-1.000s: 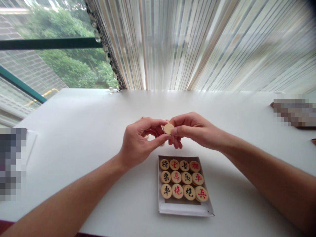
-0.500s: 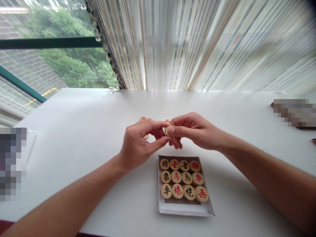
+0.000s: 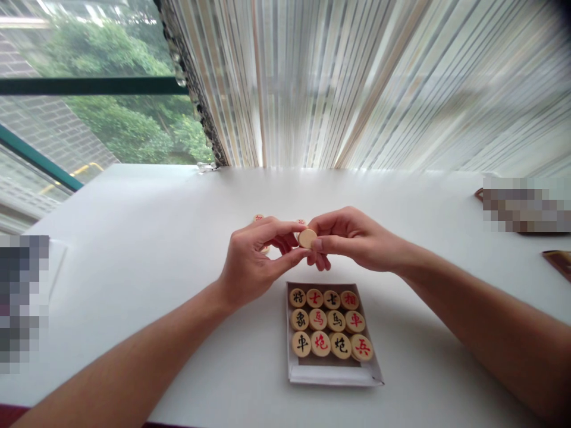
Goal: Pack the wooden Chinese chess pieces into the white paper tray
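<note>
A round Chinese chess piece is held between both hands above the table, its blank face toward me. My left hand has its thumb and forefinger closed on the upper and lower rim. From the other side, my right hand pinches the piece's right edge with thumb and fingers. Just below lies a shallow open box with rows of wooden pieces, marked in red and black characters. Behind my hands, a few red-marked pieces lie on the table, such as one piece, partly covered by the left hand.
The white table reaches back to a window with a striped curtain. Blurred-out items sit at the left edge and at the far right. A brown object lies at the right edge.
The right thumb has slid off the piece's face to its edge, so more of the blank face shows. My view has shifted slightly; the box's pieces look unchanged.
</note>
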